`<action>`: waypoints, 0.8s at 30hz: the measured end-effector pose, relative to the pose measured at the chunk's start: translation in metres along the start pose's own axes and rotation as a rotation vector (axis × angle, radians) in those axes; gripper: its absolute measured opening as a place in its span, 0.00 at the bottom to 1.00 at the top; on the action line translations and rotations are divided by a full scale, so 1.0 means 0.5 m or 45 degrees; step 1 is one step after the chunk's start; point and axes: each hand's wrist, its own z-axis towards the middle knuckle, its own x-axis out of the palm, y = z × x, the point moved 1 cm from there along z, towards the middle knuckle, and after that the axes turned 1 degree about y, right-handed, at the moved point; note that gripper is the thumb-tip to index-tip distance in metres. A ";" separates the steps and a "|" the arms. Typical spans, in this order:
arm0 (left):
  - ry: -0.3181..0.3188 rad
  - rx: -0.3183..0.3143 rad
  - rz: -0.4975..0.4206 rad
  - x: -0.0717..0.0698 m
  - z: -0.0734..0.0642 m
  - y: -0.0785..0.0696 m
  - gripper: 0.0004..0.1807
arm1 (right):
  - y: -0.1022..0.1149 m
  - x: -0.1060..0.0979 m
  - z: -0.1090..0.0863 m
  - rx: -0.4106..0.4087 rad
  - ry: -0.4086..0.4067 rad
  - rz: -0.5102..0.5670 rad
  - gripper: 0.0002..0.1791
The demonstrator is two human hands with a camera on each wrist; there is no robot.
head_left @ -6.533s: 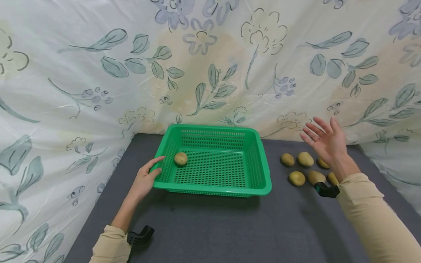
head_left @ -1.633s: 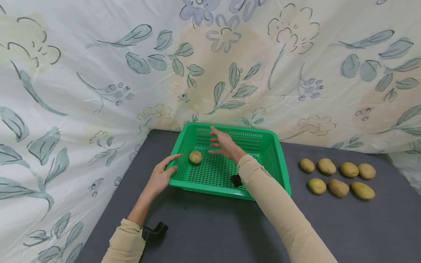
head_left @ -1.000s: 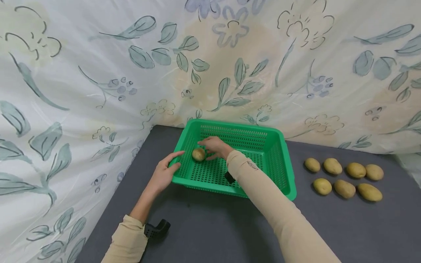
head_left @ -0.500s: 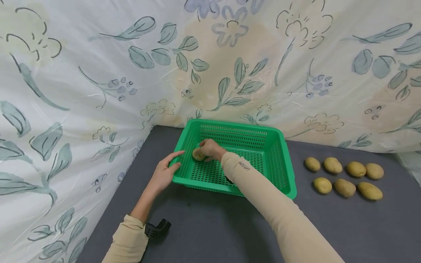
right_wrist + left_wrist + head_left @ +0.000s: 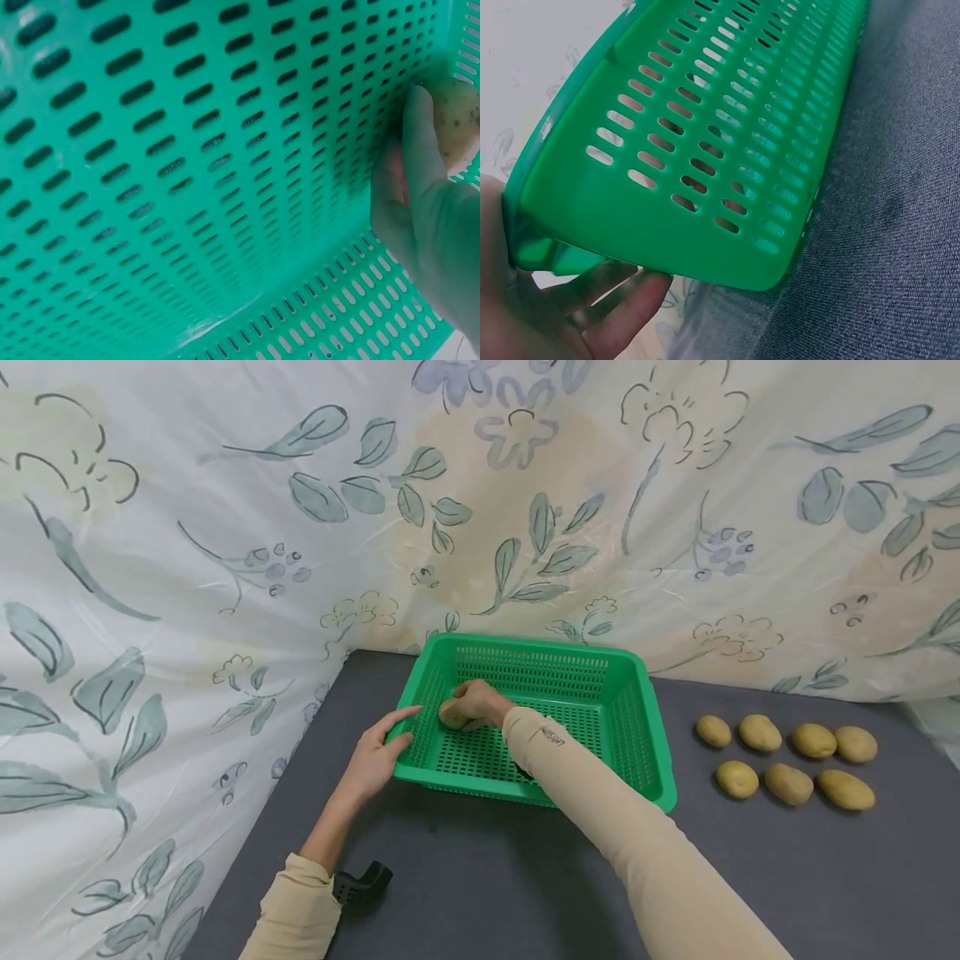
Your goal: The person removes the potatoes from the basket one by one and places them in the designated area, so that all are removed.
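Note:
A green slotted plastic basket [image 5: 517, 791] stands on the dark grey cloth, with one potato [image 5: 450, 713] near its left wall. Reaching into the basket, my right hand [image 5: 482, 700] holds that potato between thumb and fingers. In the right wrist view the potato [image 5: 459, 124] shows beyond the fingers, low over the slotted floor, though contact with the floor is hard to tell. My left hand [image 5: 372, 756] grips the basket's left rim. From the left wrist view, its thumb and fingers curl round the rim at the corner [image 5: 525, 232].
Right of the basket lie several potatoes in two rows, among them a back-row potato [image 5: 760, 733] and a long front-row potato [image 5: 846, 790]. A floral curtain [image 5: 525, 527] hangs close behind the basket and along the left side of the table [image 5: 465, 877].
My right hand has come from above the potatoes at the right, leftward into the basket, and taken hold of the potato there. My left hand stays on the rim. The head view has shifted.

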 end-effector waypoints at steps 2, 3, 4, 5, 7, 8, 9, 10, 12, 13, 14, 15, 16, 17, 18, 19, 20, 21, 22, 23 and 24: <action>-0.002 -0.002 0.003 0.000 -0.001 0.000 0.23 | -0.001 0.000 0.001 -0.007 0.002 -0.011 0.31; -0.005 -0.004 0.002 -0.001 -0.002 0.000 0.23 | -0.001 0.000 0.002 -0.011 0.000 -0.013 0.31; -0.007 -0.006 0.004 -0.001 -0.002 0.000 0.23 | -0.001 0.000 0.003 -0.016 0.000 -0.017 0.31; -0.008 -0.008 0.004 -0.001 -0.003 0.000 0.23 | -0.002 -0.001 0.005 -0.021 -0.001 -0.019 0.31; -0.006 -0.010 0.010 -0.001 -0.003 -0.001 0.23 | -0.003 -0.003 0.007 -0.026 -0.007 -0.018 0.31; -0.006 -0.013 0.009 0.000 -0.003 -0.002 0.23 | -0.004 -0.004 0.007 -0.025 -0.011 -0.015 0.30; -0.004 -0.014 0.010 0.000 -0.003 -0.002 0.23 | -0.005 -0.005 0.008 -0.023 -0.011 -0.013 0.30; -0.002 -0.015 0.011 0.001 -0.003 -0.002 0.23 | -0.005 -0.007 0.008 -0.020 -0.011 -0.010 0.30; 0.000 -0.012 0.017 0.001 -0.004 -0.002 0.23 | -0.005 -0.010 0.007 -0.016 -0.005 -0.002 0.30; -0.001 -0.012 0.016 0.002 -0.004 -0.002 0.23 | -0.005 -0.013 0.007 -0.012 0.003 0.003 0.30; -0.005 -0.014 0.014 0.003 -0.005 -0.002 0.23 | -0.004 -0.015 0.006 -0.010 0.013 0.012 0.30; -0.008 -0.014 0.013 0.003 -0.005 -0.001 0.23 | -0.004 -0.019 0.005 -0.008 0.023 0.017 0.30; -0.010 -0.013 0.014 0.003 -0.005 -0.001 0.23 | -0.003 -0.023 0.005 -0.008 0.032 0.033 0.30; -0.013 -0.013 0.016 0.003 -0.005 -0.001 0.23 | -0.001 -0.028 0.005 -0.009 0.040 0.055 0.30; -0.013 -0.013 0.016 0.003 -0.004 -0.001 0.23 | 0.000 -0.035 0.006 -0.011 0.042 0.077 0.30; -0.017 -0.017 0.013 0.003 -0.004 -0.001 0.23 | 0.001 -0.041 0.006 -0.015 0.048 0.111 0.30; -0.015 -0.014 0.017 0.003 -0.003 -0.001 0.23 | 0.003 -0.049 0.007 -0.022 0.052 0.144 0.30; -0.015 -0.015 0.019 0.003 -0.003 -0.001 0.23 | 0.004 -0.057 0.007 -0.029 0.057 0.185 0.30; -0.014 -0.012 0.022 0.003 -0.003 -0.001 0.23 | 0.006 -0.065 0.008 -0.036 0.060 0.240 0.30; -0.013 -0.012 0.023 0.003 -0.002 -0.001 0.23 | 0.007 -0.073 0.008 -0.040 0.065 0.295 0.31; -0.011 -0.010 0.024 0.004 -0.002 0.000 0.23 | 0.009 -0.081 0.008 -0.046 0.069 0.344 0.31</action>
